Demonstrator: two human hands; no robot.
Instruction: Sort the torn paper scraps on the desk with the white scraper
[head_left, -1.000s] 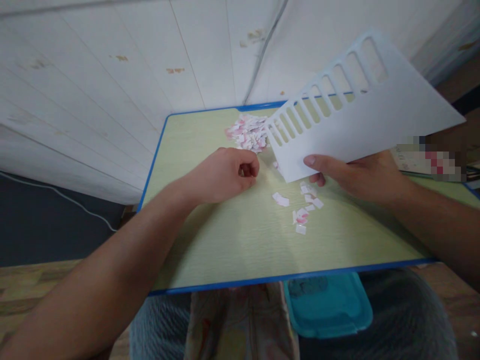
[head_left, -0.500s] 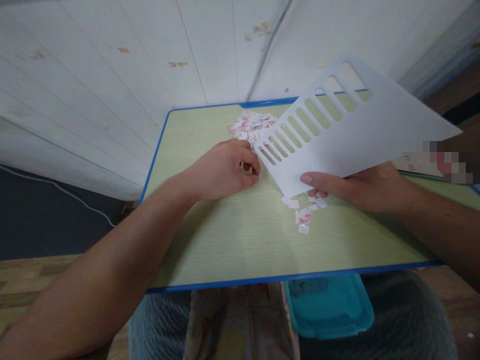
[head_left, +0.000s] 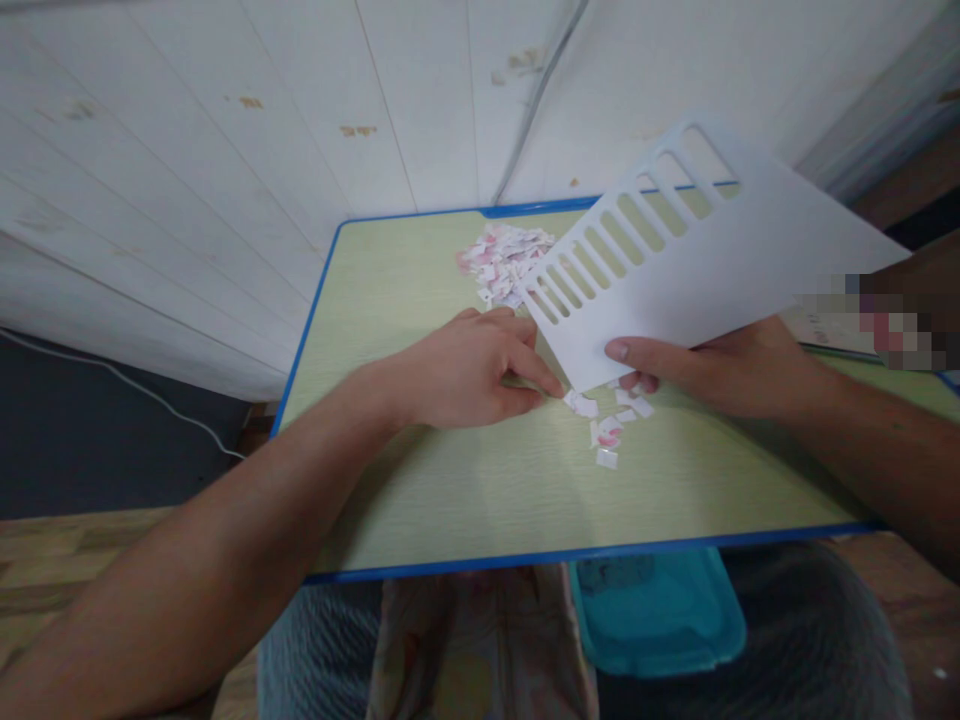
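Observation:
My right hand (head_left: 735,375) grips a white sheet (head_left: 720,265) by its lower edge, thumb on top. A row of rounded slots, growing larger toward the top, is cut along the sheet's upper left side. My left hand (head_left: 480,370) is low over the table with its index finger extended and thumb apart, holding nothing. Its index fingertip is at a white paper scrap (head_left: 583,404) below the sheet's corner. Several more scraps lie nearby, one a pink-marked scrap (head_left: 607,434). A pile of paper scraps (head_left: 506,255) sits farther back, partly behind the sheet.
The pale green table (head_left: 465,500) has a blue rim and stands against a white panelled wall (head_left: 247,160). A turquoise tray (head_left: 664,625) is below the front edge, by my legs. A printed booklet (head_left: 840,325) lies at the right, partly hidden. A cable (head_left: 540,100) runs down the wall.
My left hand has moved from beside the pile toward me and to the right, its index finger now stretched to the loose scraps. The right hand and sheet have barely shifted.

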